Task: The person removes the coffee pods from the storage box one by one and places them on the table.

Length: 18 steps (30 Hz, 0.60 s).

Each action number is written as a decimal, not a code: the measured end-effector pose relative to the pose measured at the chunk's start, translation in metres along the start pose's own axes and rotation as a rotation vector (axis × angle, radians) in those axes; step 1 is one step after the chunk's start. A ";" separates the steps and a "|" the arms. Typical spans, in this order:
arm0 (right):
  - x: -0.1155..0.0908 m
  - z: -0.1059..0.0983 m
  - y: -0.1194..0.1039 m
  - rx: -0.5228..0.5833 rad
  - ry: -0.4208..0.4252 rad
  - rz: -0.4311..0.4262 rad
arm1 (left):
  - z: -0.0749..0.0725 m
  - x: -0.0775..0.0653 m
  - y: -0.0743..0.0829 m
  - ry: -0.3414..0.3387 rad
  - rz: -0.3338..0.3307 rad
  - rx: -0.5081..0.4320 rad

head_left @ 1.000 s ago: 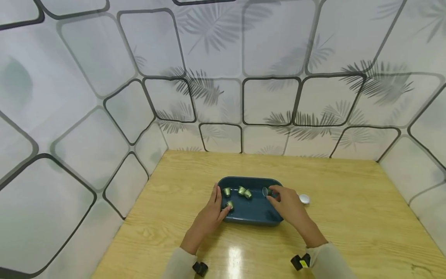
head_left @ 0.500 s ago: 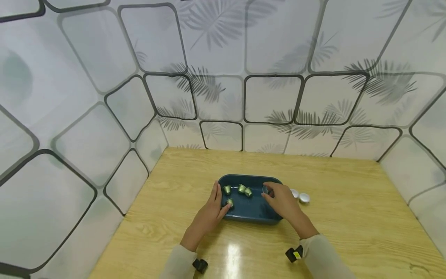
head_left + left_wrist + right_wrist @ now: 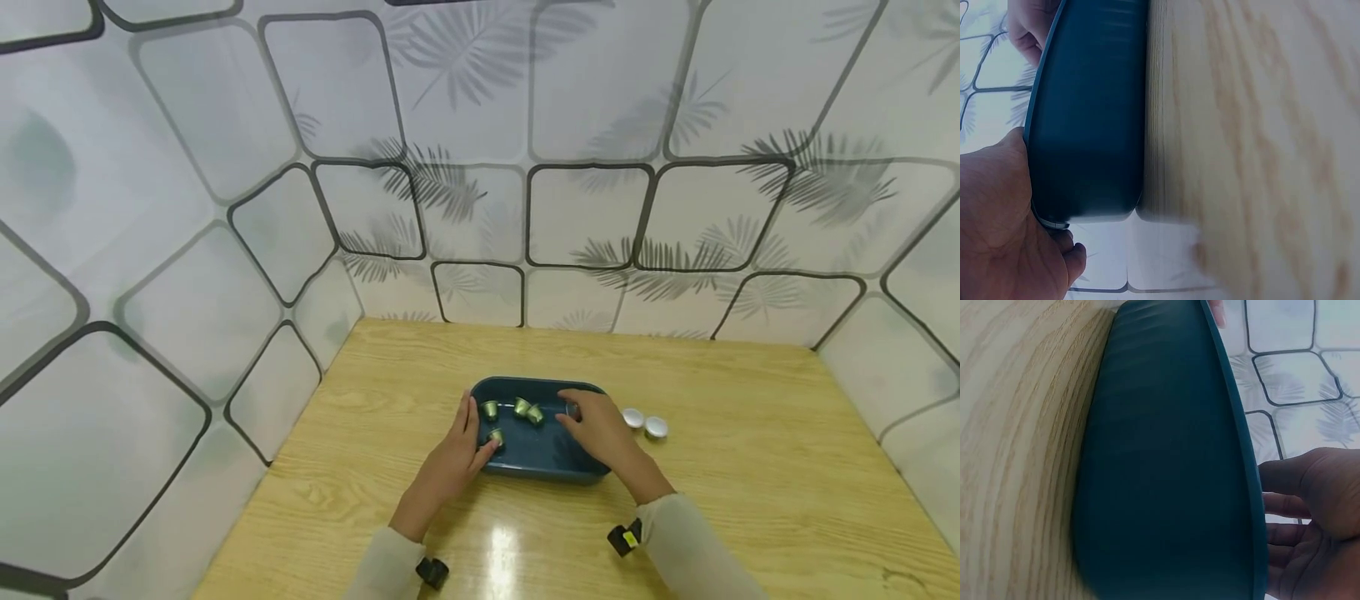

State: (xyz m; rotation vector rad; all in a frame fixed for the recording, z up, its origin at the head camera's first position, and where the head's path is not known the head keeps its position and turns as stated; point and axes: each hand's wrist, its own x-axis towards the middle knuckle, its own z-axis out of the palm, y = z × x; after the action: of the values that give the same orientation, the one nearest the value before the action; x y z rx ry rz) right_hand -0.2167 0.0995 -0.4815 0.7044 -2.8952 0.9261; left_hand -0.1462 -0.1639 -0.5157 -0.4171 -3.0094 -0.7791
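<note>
In the head view my left hand [image 3: 442,467] grips the left end of a dark blue tray [image 3: 543,477], thumb over the front rim and fingers along the side. In the tray lie several gold-green coffee capsules: one capsule [image 3: 490,410] at the left, another capsule [image 3: 495,437] by my left thumb, and a touching pair [image 3: 528,411] near the middle. My right hand [image 3: 602,427] reaches in over the right end, thumb and forefinger apart around a dark capsule [image 3: 573,410], partly hidden. In the right wrist view several fingers [image 3: 1282,534] show behind the tray wall [image 3: 1166,469].
Two capsules [image 3: 645,422] with white tops stand on the wooden table [image 3: 750,467], just right of the tray. A patterned wall covering [image 3: 585,217] rises behind the table and at both sides.
My right hand has shifted left so its fingertips reach past the dark capsule, which stays where it was. A second white-topped capsule has come into sight. My left hand holds still.
</note>
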 end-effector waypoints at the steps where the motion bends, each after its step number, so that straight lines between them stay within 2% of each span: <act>1: 0.001 0.000 0.000 -0.013 0.002 -0.004 | 0.000 0.000 0.000 -0.001 -0.003 -0.001; 9: 0.010 0.005 -0.003 -0.066 -0.027 -0.017 | -0.001 0.000 0.000 0.006 -0.001 -0.012; 18: 0.014 0.007 -0.004 -0.057 -0.046 -0.037 | -0.001 -0.001 0.001 0.004 -0.005 0.000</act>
State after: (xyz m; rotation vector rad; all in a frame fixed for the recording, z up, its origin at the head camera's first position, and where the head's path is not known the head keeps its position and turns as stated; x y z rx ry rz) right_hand -0.2263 0.0865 -0.4830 0.7829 -2.9237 0.8315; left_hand -0.1453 -0.1633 -0.5143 -0.4078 -3.0081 -0.7800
